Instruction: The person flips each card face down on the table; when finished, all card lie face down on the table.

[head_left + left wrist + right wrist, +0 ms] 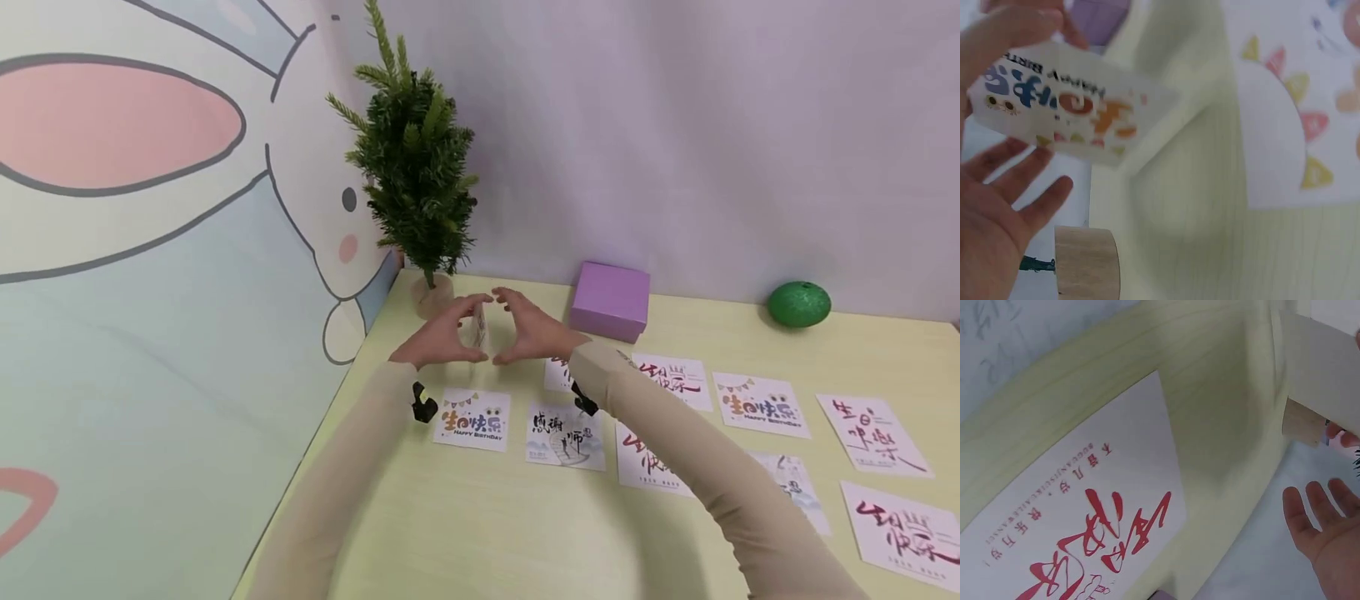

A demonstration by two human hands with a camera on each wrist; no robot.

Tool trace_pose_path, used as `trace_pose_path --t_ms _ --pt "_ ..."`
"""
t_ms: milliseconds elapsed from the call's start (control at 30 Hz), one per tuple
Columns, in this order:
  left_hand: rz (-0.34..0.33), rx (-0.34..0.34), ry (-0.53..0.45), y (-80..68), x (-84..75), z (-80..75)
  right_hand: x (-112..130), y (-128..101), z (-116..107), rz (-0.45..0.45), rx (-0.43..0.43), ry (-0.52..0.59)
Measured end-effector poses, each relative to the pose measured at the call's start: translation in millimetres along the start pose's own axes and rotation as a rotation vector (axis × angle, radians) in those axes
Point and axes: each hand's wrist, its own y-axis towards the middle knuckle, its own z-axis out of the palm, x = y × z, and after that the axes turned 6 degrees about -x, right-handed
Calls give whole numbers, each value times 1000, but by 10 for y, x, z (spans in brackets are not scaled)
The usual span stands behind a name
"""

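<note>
My left hand (450, 333) holds a birthday card (481, 327) on edge above the back left of the table, between thumb and fingers. Colourful lettering and bunting on its printed face (1079, 103) show in the left wrist view. The right wrist view shows its plain pale back (1322, 369). My right hand (536, 329) faces the card from the other side, thumb and fingers spread with a gap between them and the card. Below the hands lie a matching birthday card (471, 419) and a card with black brush lettering (565, 437).
A small artificial tree (420, 167) in a wooden base (432, 297) stands behind the left hand. The purple box (611, 300) sits behind the right hand, and a green oval object (798, 304) farther right. Several more cards, such as a red-lettered one (873, 435), lie toward the right.
</note>
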Motion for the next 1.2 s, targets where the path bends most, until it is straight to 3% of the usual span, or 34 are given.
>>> trace_pose_path --t_ms 133,233,300,400,500,600,800,933,1200 --pt "1 -59 -167 -15 1 -28 -51 2 17 -52 53 65" --pt "-23 -74 -174 -49 24 -43 -56 17 46 -108 53 25" --pt "-45 -82 -116 -83 66 -63 -52 32 60 -125 32 -26" --pt "-49 -81 56 -127 158 -95 -50 62 90 -126 29 -109" --pt "-7 -49 224 -126 258 -87 -59 101 148 -99 68 -182" --pt "20 5 326 -113 301 -49 -81 136 227 -72 114 -243" --pt "25 92 426 -119 333 23 -84 150 344 -73 166 -371" --pt "-42 143 468 -104 322 45 -83 147 325 -61 181 -416" --pt "-93 150 465 -110 330 56 -115 124 315 -50 195 -425"
